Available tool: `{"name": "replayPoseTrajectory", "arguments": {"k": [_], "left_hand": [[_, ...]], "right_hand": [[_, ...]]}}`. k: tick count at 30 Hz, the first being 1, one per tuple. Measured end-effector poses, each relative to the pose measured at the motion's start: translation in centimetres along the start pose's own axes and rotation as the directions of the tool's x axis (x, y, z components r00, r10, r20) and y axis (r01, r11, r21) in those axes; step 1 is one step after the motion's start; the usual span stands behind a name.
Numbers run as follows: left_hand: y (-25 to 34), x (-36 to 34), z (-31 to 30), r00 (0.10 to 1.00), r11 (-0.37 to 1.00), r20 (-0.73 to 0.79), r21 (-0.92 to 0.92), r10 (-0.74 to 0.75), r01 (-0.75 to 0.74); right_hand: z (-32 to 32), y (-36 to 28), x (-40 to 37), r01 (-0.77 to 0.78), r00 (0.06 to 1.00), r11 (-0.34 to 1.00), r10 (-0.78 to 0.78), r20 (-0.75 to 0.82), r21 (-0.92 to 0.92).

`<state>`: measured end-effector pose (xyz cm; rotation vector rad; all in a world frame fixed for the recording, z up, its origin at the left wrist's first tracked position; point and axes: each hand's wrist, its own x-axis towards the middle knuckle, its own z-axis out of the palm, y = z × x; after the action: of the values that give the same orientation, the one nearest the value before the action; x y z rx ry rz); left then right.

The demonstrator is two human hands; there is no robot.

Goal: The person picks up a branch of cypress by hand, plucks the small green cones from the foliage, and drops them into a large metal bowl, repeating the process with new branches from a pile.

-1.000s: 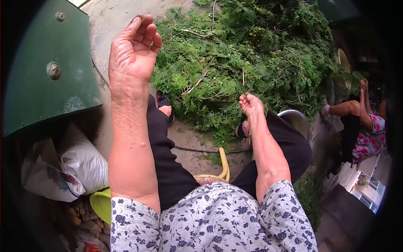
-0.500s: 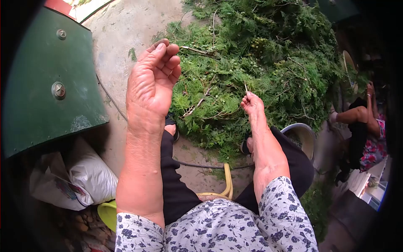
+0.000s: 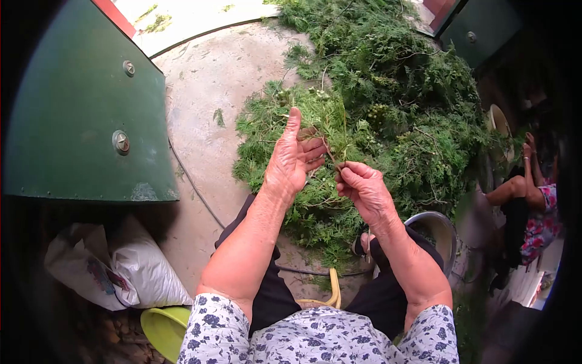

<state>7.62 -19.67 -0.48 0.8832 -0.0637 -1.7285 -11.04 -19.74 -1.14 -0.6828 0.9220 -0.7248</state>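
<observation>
My right hand [image 3: 364,187] pinches the thin brown stem of an evergreen sprig [image 3: 330,124] between thumb and fingers. The sprig's flat green leaves point up and away from me. To the left of the stem, my left hand [image 3: 295,156] is open, thumb raised and fingers stretched toward the sprig, palm facing it. Behind both hands lies a large pile of cut evergreen branches [image 3: 418,121], scaly-leaved with a few woody stems showing.
A metal basin [image 3: 447,236] stands by my right knee. Left are a green metal door [image 3: 85,121], white sacks [image 3: 148,273] and a yellow-green basin [image 3: 160,330]. A hose [image 3: 194,182] crosses the concrete floor [image 3: 212,79]. Another person [image 3: 533,206] sits at far right.
Both hands have come together in front of me. My right hand now holds a leafy sprig, where earlier a thin bare stick showed. My left hand moved right and lower. The view shifted.
</observation>
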Motion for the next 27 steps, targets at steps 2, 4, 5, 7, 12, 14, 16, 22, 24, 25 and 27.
{"name": "replayPoseTrajectory", "arguments": {"k": [2, 4, 5, 7, 12, 14, 16, 22, 24, 25, 27], "left_hand": [[0.5, -0.7, 1.3, 0.989, 0.991, -0.105, -0.072, 0.102, -0.110], [0.2, -0.6, 1.6, 0.959, 0.967, -0.214, -0.134, 0.184, -0.216], [-0.3, 0.2, 0.9, 0.961, 0.964, -0.168, -0.111, 0.220, -0.240], [-0.3, -0.2, 1.4, 0.954, 0.957, -0.125, -0.068, 0.272, -0.282], [-1.1, -0.1, 1.6, 0.918, 0.914, -0.026, 0.107, 0.395, -0.390], [-1.2, -0.8, 2.6, 0.895, 0.875, 0.012, 0.205, 0.446, -0.438], [-1.6, -1.2, 3.4, 0.890, 0.875, 0.035, 0.169, 0.454, -0.453], [-2.3, -1.1, 3.7, 0.928, 0.920, 0.002, 0.134, 0.371, -0.368], [-2.3, -1.0, 3.8, 0.927, 0.917, -0.001, 0.145, 0.375, -0.371], [-2.4, -1.0, 3.9, 0.926, 0.916, -0.005, 0.153, 0.377, -0.372], [-2.5, -1.0, 3.9, 0.932, 0.919, 0.002, 0.165, 0.363, -0.358]], "right_hand": [[0.4, 0.3, -0.8, -0.026, 0.997, 0.993, 0.035, 0.071, -0.118], [0.7, 0.1, -1.5, -0.042, 0.996, 0.972, 0.058, 0.064, -0.229], [0.4, -0.1, -1.4, 0.032, 0.991, 0.929, 0.018, 0.132, -0.369], [-0.5, -0.4, -1.0, 0.284, 0.955, 0.677, -0.134, 0.266, -0.679], [0.5, -3.3, -0.4, 0.383, 0.887, 0.764, -0.462, -0.026, -0.519], [1.4, -4.1, -0.5, 0.550, 0.758, 0.619, -0.651, 0.024, -0.560], [2.4, -4.5, -0.9, 0.548, 0.779, 0.639, -0.625, 0.052, -0.540], [2.0, -4.7, -0.5, 0.292, 0.923, 0.714, -0.386, -0.009, -0.637], [1.7, -5.0, -0.3, 0.355, 0.895, 0.772, -0.443, -0.047, -0.527], [1.7, -5.1, -0.1, 0.394, 0.871, 0.742, -0.490, -0.039, -0.543], [1.4, -5.7, -0.1, 0.379, 0.887, 0.764, -0.461, -0.030, -0.522]]}}
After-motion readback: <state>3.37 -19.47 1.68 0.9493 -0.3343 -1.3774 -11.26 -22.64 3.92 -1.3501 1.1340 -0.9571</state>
